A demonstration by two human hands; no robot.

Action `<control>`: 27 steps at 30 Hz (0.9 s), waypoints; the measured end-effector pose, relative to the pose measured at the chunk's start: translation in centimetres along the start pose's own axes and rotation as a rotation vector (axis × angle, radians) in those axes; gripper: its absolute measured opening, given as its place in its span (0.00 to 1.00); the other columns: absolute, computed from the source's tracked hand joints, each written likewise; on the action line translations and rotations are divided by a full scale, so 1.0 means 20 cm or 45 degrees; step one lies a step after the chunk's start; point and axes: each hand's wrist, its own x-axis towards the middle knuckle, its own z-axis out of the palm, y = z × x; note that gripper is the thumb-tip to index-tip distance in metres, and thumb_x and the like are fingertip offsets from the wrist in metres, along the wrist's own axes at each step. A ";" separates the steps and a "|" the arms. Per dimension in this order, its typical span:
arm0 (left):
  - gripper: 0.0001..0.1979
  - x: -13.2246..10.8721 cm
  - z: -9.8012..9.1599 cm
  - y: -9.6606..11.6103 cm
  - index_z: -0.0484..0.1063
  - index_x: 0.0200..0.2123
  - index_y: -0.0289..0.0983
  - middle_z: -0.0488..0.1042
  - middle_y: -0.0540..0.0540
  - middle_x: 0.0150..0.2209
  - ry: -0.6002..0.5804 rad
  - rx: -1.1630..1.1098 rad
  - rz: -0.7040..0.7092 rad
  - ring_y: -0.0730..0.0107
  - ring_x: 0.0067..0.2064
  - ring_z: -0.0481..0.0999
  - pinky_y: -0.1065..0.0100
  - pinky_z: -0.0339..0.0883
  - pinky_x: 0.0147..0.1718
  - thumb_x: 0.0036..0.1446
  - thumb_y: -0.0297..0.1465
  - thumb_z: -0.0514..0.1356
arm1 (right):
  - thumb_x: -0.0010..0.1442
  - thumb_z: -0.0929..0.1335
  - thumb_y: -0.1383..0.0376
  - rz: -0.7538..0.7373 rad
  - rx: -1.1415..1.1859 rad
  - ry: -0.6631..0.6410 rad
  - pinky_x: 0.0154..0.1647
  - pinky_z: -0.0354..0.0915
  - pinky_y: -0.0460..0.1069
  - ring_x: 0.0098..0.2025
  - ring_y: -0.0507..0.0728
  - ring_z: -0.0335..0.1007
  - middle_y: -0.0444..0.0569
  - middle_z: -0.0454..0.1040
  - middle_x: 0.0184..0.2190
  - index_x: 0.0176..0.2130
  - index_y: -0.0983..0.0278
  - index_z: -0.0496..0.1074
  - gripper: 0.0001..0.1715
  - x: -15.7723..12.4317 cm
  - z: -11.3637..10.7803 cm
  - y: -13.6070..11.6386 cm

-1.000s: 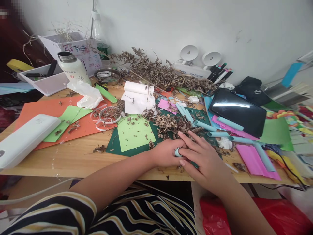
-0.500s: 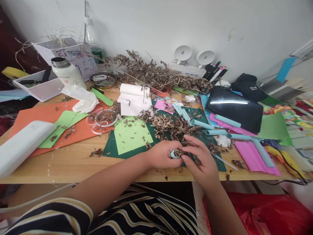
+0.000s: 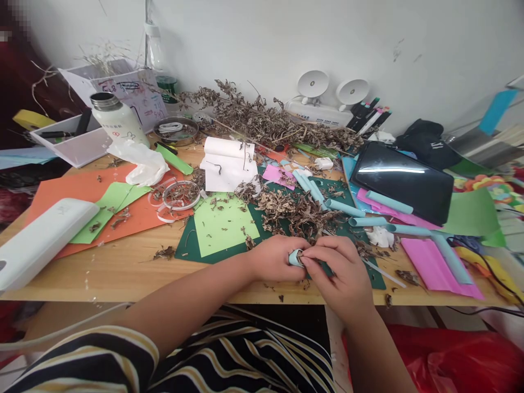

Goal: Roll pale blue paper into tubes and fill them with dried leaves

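My left hand (image 3: 275, 257) is wrapped round a light blue paper tube (image 3: 293, 258), whose open end faces my right hand. Thumb and fingertips of my right hand (image 3: 339, 270) are pinched together at that opening, on dried leaf bits (image 3: 301, 256) that mostly hide behind the fingers. Just beyond both hands lies a heap of brown dried leaves (image 3: 292, 210) on a green cutting mat (image 3: 188, 240). To the right, several more blue paper tubes (image 3: 370, 221) lie about, some overlapping pink paper (image 3: 426, 265).
A light green sheet (image 3: 225, 224) with leaf crumbs lies left of the heap, beside a ring-shaped roll (image 3: 180, 195). Orange paper (image 3: 139, 218), a white case (image 3: 45, 240) and a bottle (image 3: 117, 120) stand left. A black tablet (image 3: 403, 183) is at right; dried branches (image 3: 262, 120) line the wall.
My right hand's fingers, spread beside the tube before, have closed into a pinch at its mouth. Fewer leaves show at the opening. The view has shifted slightly.
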 end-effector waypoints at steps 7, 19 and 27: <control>0.10 0.00 -0.01 -0.01 0.65 0.33 0.34 0.70 0.50 0.30 -0.040 -0.106 0.052 0.75 0.30 0.68 0.77 0.60 0.29 0.45 0.32 0.55 | 0.51 0.62 0.67 -0.102 -0.175 -0.238 0.45 0.56 0.59 0.47 0.62 0.56 0.52 0.61 0.48 0.37 0.63 0.67 0.10 -0.01 -0.04 -0.04; 0.19 -0.04 0.00 -0.05 0.66 0.32 0.30 0.65 0.48 0.24 -0.029 -0.401 0.228 0.74 0.27 0.63 0.74 0.58 0.27 0.53 0.40 0.44 | 0.52 0.61 0.70 -0.044 0.094 -0.059 0.39 0.59 0.54 0.40 0.57 0.60 0.51 0.63 0.38 0.41 0.62 0.64 0.14 -0.06 -0.02 -0.03; 0.09 -0.03 -0.01 -0.02 0.61 0.25 0.33 0.57 0.52 0.19 0.031 -0.542 0.174 0.76 0.23 0.57 0.74 0.54 0.22 0.48 0.30 0.45 | 0.50 0.64 0.72 0.207 0.347 0.064 0.39 0.62 0.50 0.39 0.53 0.62 0.47 0.64 0.35 0.36 0.60 0.64 0.11 -0.04 0.04 0.00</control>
